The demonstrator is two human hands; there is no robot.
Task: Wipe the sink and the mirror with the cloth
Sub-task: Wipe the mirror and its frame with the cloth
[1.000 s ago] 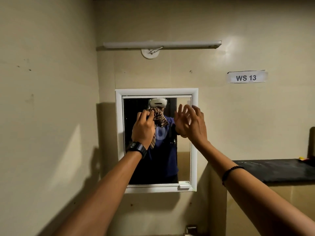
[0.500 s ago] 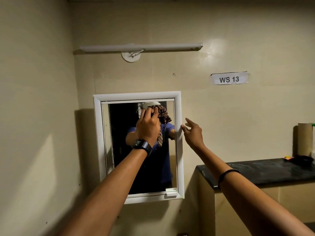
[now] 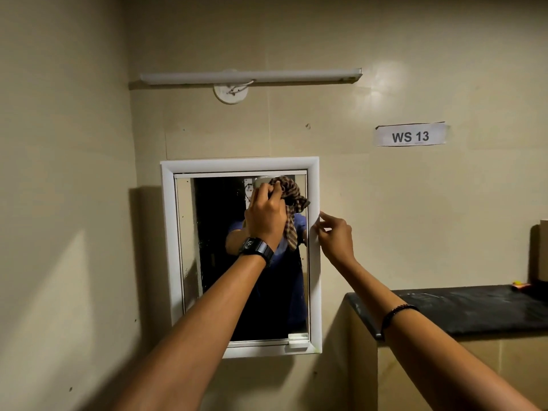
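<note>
The mirror (image 3: 189,262) hangs on the back wall in a white frame (image 3: 240,164), and all else is placed from it. The left hand (image 3: 264,215) is up against the glass near the mirror's top, right of centre, fingers curled tight round the cloth (image 3: 292,200). The cloth is a brown checked rag: it bunches above the knuckles, pressed to the glass, and a tail hangs down just right of the hand. A black watch (image 3: 256,249) sits on that wrist.

The right hand (image 3: 335,235) is at the mirror's right side, its fingertips (image 3: 321,215) touching the outer edge of the frame at about the height of the left hand. The fingers are bent and close together; whether they pinch the frame or only rest on it, I cannot tell. A black bead band (image 3: 396,314) circles the right forearm.

Above the mirror runs a tube light (image 3: 252,77) on a round mount. Up and to the right of the mirror a paper label (image 3: 410,134) reads "WS 13". Right of the mirror, level with its lower part, is a dark counter (image 3: 474,310). The sink is not in view
</note>
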